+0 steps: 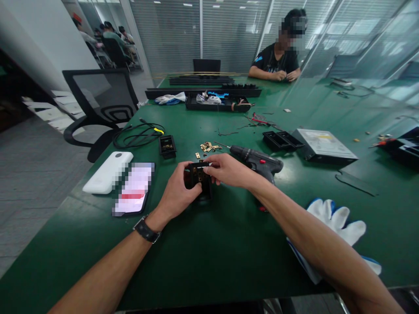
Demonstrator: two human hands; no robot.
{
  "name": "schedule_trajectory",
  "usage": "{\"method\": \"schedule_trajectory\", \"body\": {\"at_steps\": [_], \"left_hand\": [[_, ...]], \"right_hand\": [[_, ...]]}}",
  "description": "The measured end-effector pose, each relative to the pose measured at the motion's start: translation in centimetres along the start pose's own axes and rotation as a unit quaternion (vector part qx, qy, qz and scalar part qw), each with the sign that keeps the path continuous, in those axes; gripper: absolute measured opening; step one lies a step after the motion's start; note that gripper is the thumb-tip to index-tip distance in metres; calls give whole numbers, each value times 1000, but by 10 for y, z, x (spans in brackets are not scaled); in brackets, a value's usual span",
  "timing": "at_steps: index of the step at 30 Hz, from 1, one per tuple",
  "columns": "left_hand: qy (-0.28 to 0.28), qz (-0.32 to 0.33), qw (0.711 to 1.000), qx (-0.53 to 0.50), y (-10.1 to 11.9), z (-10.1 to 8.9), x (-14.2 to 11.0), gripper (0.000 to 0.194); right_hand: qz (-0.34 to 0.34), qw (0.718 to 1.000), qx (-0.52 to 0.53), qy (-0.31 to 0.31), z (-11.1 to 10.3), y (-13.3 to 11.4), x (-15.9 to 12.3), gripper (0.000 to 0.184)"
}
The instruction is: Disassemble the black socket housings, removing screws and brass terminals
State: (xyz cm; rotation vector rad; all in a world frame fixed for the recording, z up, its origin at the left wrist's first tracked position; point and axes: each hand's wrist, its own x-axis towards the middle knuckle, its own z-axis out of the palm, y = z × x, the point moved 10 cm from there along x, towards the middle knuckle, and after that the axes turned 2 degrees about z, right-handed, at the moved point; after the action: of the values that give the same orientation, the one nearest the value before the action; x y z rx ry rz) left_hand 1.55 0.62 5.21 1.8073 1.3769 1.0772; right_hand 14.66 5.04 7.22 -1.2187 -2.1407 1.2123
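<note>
A: Mid green felt worktop (pixel 209 253): left hand (pixel 178 196) wraps the small black plastic socket housing (pixel 199 179), grip closed on its side. Right hand (pixel 229 170) pinches at its top.

B: Handling?

A: Looks light, rigid, probably not fragile; hold by the outer walls. It's open-faced, brass bits inside. Loose small brass contact pieces (pixel 207 148) lie beyond, beside the black cordless screwdriver (pixel 258 160).
</note>
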Motion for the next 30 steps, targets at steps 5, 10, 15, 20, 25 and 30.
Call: {"method": "schedule_trajectory", "body": {"at_steps": [5,10,15,20,25,30], "left_hand": [[16,18,999,-30,4,-2,-1,61],[24,20,998,-57,3,-4,-1,60],[20,14,999,-45,-2,-3,1,54],[19,9,999,-33,-5,-3,1,54],[26,15,999,-37,-2,-4,0,55],[40,30,997,-59,2,-6,0,56]], "right_hand": [[-6,1000,1,6,-1,-5,0,18],[-22,1000,-3,10,-2,-12,-1,22],[-20,999,-23,13,-2,-12,-2,22],[-26,998,-50,33,-6,-17,-4,26],[-44,997,-46,34,-8,-22,-5,30],[-20,1000,8,17,-4,-12,-2,32]]}}
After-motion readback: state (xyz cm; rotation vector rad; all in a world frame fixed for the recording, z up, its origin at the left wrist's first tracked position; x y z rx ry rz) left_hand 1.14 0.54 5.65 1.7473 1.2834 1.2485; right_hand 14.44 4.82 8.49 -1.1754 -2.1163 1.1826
